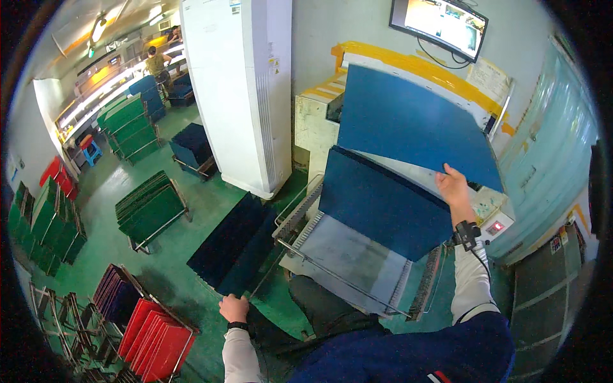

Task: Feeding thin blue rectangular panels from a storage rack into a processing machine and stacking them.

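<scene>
A large flat blue panel (408, 124) leans up against the white and yellow machine. My right hand (453, 186) grips its lower edge, with fingertips over the panel's front face. Below it, several blue panels (383, 201) stand close together in a slotted metal rack (361, 281). My left hand (234, 307) is down to the left, fingers curled, at the near corner of a second group of dark blue panels (233, 246). What its fingers close on is hidden.
The machine (316, 124) stands ahead beneath a wall screen (440, 25). A tall white cabinet (239, 96) rises left of it. Racks of green panels (150, 207) and red panels (156, 338) stand on the green floor at left. A person (156, 62) is far back.
</scene>
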Demonstrator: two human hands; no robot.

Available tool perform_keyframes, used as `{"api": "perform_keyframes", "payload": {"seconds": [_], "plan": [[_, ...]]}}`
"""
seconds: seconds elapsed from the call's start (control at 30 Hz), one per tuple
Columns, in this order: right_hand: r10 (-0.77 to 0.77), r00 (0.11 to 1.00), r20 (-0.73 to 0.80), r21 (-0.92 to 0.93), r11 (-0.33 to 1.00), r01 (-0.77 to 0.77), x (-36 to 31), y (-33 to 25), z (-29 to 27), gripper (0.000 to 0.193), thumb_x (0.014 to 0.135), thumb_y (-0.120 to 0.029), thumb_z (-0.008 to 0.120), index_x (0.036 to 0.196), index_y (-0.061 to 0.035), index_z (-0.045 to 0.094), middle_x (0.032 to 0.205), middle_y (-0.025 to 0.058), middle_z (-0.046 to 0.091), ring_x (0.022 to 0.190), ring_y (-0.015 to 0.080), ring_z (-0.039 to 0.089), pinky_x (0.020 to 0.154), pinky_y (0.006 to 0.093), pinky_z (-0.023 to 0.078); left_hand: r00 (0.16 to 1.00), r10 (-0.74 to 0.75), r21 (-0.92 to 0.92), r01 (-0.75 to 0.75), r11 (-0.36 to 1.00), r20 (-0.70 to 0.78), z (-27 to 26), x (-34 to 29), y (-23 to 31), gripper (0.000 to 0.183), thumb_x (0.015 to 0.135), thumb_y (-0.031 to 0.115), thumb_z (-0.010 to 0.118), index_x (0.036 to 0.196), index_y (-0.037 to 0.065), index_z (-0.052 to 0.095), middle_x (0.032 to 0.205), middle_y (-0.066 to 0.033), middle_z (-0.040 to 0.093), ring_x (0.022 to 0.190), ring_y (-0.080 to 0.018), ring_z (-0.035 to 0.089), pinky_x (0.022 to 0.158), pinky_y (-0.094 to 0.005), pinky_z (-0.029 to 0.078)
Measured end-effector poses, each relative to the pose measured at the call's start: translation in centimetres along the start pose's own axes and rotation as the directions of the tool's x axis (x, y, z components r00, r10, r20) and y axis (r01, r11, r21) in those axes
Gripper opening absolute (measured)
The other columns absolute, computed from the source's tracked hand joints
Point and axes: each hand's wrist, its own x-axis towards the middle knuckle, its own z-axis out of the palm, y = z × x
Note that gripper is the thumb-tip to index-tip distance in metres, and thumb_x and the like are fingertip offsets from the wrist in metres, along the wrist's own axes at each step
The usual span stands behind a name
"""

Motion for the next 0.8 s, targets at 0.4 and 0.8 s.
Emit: {"api": "perform_keyframes", "payload": {"seconds": [0.4,0.8], "plan": [[0.105,0.954,-0.282,0.089,0.993,-0.083,2.7,8.2,0.6,0.024,0.089,-0.010,0.067,0.104,-0.0039,0.049,0.103,0.0117,0.056,0.091,0.0252,0.057,0.082,0.0344,0.056,0.999,0.001,0.028,0.000,1.000,-0.045,0.3,-0.3,0.2,0.036,0.075,0.037,0.069,0.089,0.004,0.071,0.102,-0.0150,0.066,0.098,-0.0375,0.060,0.081,-0.0493,0.051],[0.129,0.930,-0.344,0.201,0.978,-0.062,5.3,11.5,-0.7,0.021,0.092,-0.010,0.062,0.109,-0.0027,0.052,0.109,0.0106,0.056,0.093,0.0260,0.057,0.087,0.0377,0.054,1.000,-0.004,0.049,0.005,0.999,-0.027,0.7,0.3,0.7,0.036,0.075,0.036,0.068,0.091,0.004,0.070,0.102,-0.0154,0.067,0.097,-0.0377,0.060,0.081,-0.0478,0.050]]}}
